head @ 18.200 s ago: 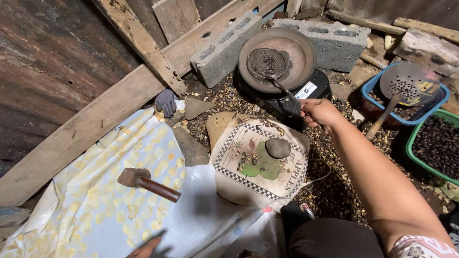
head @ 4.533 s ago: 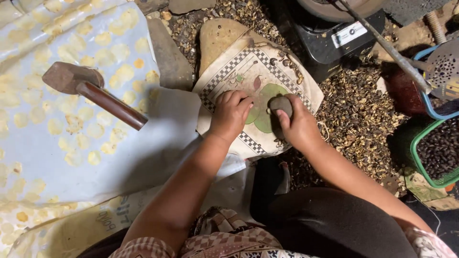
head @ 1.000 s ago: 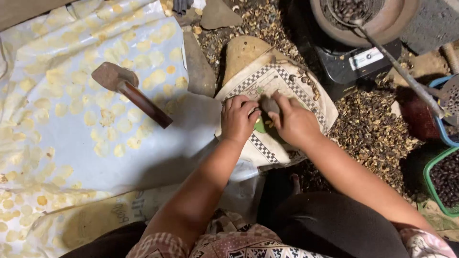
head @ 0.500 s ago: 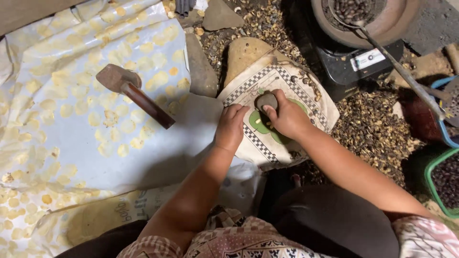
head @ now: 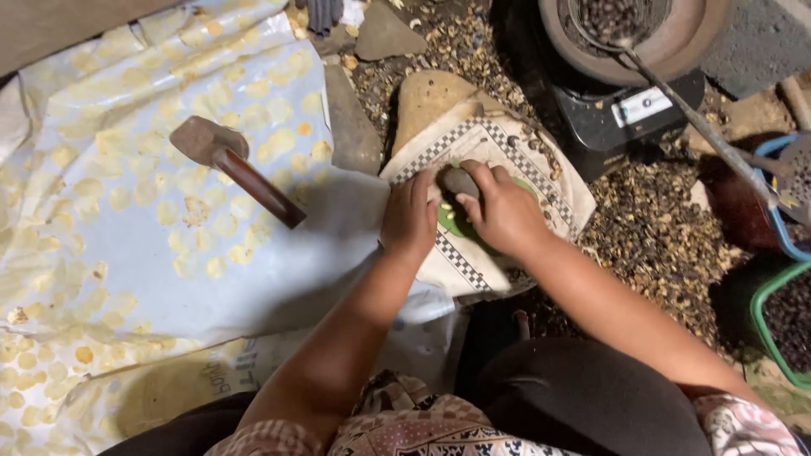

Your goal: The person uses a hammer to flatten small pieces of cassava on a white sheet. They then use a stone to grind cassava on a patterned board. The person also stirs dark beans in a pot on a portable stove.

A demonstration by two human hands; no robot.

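Lying far left: pale sheet [head: 127,253] w/ yellow blotches, spreading over the ground. Resting on it, upper middle: hammer-like tool [head: 232,165], flat grey head, dark reddish handle pointing down-right, well apart from both hands. Sitting just right of the sheet's top edge: flat grey stone [head: 351,127], upright slab shape.

Pressing down near centre: left hand [head: 410,219], fingers flat on the patterned cloth [head: 541,181], fingertips touching the small grey stone [head: 459,180] from its left side; grip spread, not closing round anything. Small pale bits showing just below the stone, betw. the two hands, on the cloth's green patch.

Holding the small grey stone from the right: right hand [head: 507,215], grip curling round it, thumb and fingers pinching it, stone sitting on the checker-bordered cloth approx. at its middle.

Standing upper right: black stove [head: 625,110] carrying a round pan [head: 676,38], wire ladle [head: 667,93] leaning in it. Covering the ground round it: dark husks [head: 659,236]. Showing at far right edge: blue tub [head: 781,228] and green tub [head: 760,325].
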